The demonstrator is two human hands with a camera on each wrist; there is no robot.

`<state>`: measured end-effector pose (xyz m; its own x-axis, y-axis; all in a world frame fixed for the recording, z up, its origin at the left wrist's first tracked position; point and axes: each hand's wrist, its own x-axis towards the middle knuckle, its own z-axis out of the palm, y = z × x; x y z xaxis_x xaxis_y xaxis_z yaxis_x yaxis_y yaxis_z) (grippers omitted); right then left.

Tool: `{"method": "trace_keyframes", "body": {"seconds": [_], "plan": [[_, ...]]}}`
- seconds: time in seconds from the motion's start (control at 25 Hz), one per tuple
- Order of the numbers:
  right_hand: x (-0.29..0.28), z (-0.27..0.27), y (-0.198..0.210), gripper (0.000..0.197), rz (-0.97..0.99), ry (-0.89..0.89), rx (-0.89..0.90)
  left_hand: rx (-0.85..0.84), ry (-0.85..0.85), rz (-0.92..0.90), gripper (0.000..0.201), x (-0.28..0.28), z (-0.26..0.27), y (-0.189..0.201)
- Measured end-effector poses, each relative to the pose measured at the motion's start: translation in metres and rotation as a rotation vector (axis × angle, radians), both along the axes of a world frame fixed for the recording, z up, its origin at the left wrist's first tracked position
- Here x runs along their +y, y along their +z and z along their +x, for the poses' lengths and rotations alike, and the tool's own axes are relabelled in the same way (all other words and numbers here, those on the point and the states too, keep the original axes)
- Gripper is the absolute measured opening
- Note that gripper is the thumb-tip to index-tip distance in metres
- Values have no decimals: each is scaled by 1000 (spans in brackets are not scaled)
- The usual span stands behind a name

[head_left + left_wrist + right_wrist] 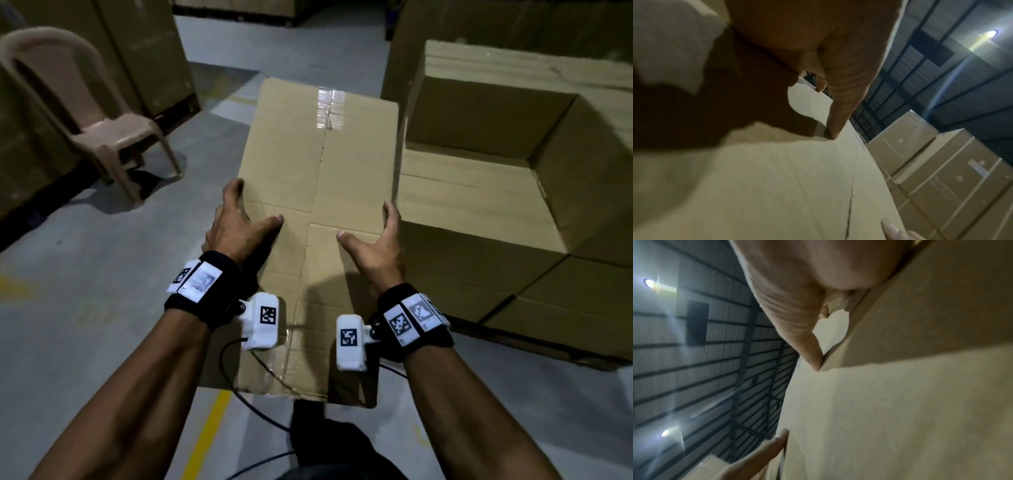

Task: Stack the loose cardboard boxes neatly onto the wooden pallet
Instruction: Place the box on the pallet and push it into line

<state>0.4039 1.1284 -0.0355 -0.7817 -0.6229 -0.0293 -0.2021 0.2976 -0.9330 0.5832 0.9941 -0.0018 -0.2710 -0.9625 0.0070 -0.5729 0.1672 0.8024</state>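
Observation:
A long, tape-sealed cardboard box (318,192) lies lengthwise in front of me, its right side against the boxes stacked on the low dark pallet (534,346). My left hand (239,222) grips its left edge, fingers wrapped down over the side and thumb flat on top. On the right edge my right hand (376,240) holds the same way. The left wrist view shows the box top (787,186) with my left thumb (838,113) pressed on it. In the right wrist view my right thumb (807,345) touches the box (879,418) at its edge.
The stacked cardboard boxes (479,212) on the right form a stepped pile, taller at the back. A plastic chair (102,113) stands on the left before tall cartons. Black cable (253,404) hangs below the wrists. A yellow floor line (205,438) runs near my feet.

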Motion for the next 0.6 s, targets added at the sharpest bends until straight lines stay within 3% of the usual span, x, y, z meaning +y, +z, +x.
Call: {"method": "trace_keyframes", "body": {"seconds": [0.32,0.6], "plan": [[-142,-114,25,98,13,-254,-40,161,-235,116,90,-196,-161,10],[-203,-190,32,98,56,-586,-97,-30,-559,15,95,-291,-308,10]]}}
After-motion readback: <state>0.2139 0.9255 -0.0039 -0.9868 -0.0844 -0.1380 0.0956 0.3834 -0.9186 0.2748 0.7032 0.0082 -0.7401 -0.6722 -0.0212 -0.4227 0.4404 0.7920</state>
